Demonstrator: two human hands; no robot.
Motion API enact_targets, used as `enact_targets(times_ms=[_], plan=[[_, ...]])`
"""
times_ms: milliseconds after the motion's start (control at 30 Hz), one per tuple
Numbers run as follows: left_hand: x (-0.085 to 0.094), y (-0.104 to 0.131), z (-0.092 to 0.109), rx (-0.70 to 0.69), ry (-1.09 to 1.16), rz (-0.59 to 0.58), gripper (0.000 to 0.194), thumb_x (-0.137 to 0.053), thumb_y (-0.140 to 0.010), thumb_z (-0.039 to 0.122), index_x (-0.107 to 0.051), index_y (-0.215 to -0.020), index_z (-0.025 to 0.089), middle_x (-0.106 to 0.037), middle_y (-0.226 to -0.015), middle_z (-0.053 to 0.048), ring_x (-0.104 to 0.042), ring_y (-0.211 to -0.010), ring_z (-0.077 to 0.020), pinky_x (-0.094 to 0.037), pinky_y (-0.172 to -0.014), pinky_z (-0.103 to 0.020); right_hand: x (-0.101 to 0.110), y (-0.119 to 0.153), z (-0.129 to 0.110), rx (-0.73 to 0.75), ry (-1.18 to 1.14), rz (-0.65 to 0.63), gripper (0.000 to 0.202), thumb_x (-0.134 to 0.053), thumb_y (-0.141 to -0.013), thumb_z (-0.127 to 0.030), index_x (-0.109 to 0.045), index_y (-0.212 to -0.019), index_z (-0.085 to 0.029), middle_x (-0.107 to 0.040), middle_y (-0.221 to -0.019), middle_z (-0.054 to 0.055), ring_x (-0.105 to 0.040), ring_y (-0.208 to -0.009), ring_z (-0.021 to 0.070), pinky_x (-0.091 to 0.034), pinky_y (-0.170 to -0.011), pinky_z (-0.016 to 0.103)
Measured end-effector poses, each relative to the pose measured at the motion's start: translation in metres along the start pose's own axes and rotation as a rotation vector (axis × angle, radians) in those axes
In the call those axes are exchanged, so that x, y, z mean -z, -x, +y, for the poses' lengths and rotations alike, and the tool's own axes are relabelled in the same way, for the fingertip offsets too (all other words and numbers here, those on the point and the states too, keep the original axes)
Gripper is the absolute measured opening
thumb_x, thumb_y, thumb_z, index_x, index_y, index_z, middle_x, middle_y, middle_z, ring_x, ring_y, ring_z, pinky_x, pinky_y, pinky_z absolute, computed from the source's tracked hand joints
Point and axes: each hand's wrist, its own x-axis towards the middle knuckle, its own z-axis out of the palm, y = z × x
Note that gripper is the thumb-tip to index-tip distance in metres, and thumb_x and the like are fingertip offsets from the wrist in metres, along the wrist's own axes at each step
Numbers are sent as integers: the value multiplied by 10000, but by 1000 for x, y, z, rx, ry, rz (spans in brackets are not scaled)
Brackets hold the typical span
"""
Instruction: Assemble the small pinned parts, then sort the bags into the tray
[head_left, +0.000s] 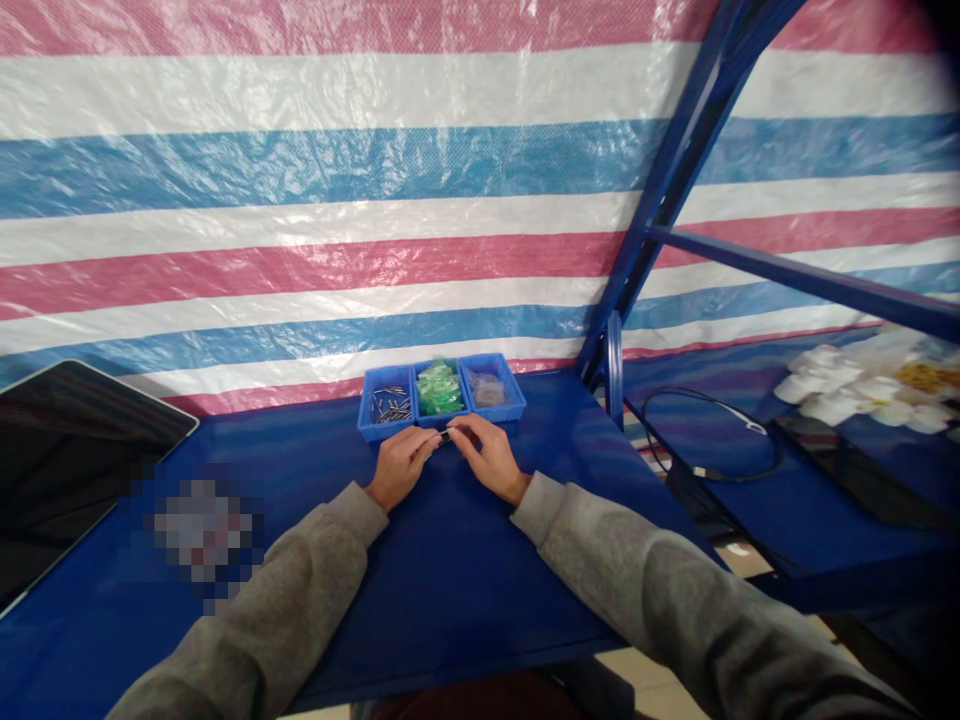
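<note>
My left hand (401, 462) and my right hand (489, 458) meet just in front of three blue bins, fingers pinched on the two ends of a small, thin, dark metallic piece (444, 436). Its exact shape is too small to make out. Behind my left hand, the left bin (365, 420) holds several metal pins (392, 407). Green plastic pieces (439, 389) fill the middle bin. In the right bin (516, 405) lie clear plastic pieces (487, 390).
A large black screen (67, 460) stands at the left of the blue table (457, 580), near a pixelated patch. Blue metal posts (637, 250) rise at the right. Beyond them are a black cable (720, 478), a dark flat object (847, 470) and white items (832, 385). Striped sheeting hangs behind.
</note>
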Motion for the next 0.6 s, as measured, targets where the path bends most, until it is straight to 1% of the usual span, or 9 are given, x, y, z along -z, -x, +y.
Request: enact_targets(times_ms=[67, 200, 300, 500, 600], plan=[[0, 0, 1, 6, 5, 2, 230, -456, -910, 300, -639, -883, 164, -639, -754, -39, -584, -680, -133, -461, -663, -251, 0, 0, -1, 0, -14, 2, 226, -438, -919, -333, -608, -961, -190, -627, -852, 49, -564, -704, 151, -450, -695, 270], [1, -1, 3, 24, 8, -9, 256, -437, -916, 307, -629, -830, 162, -628, -714, -30, -576, -650, -126, -455, -648, -240, 2, 0, -3, 21, -17, -8, 239, -423, -925, -335, -611, -901, -189, -616, -831, 51, -557, -724, 156, -447, -700, 274], [1, -2, 3, 29, 1, -5, 248, -434, -917, 306, -626, -853, 162, -644, -757, -37, -591, -687, -132, -464, -678, -244, 3, -1, -4, 39, 6, -31, 260, -411, -930, -332, -604, -834, -186, -589, -783, 47, -537, -706, 153, -437, -684, 271], [2, -3, 5, 19, -7, 34, 210, -464, -906, 295, -627, -873, 167, -663, -805, -39, -612, -713, -132, -484, -701, -246, 1, -1, -1, 62, 48, -130, 325, -373, -944, -328, -578, -735, -188, -544, -714, 28, -518, -676, 141, -424, -669, 256], [3, -3, 7, 5, 11, 70, 204, -464, -906, 288, -627, -920, 166, -672, -871, -58, -620, -773, -145, -493, -730, -263, 0, -1, 2, 47, 57, -124, 324, -385, -941, -333, -587, -734, -188, -549, -708, 24, -524, -670, 141, -422, -663, 252]])
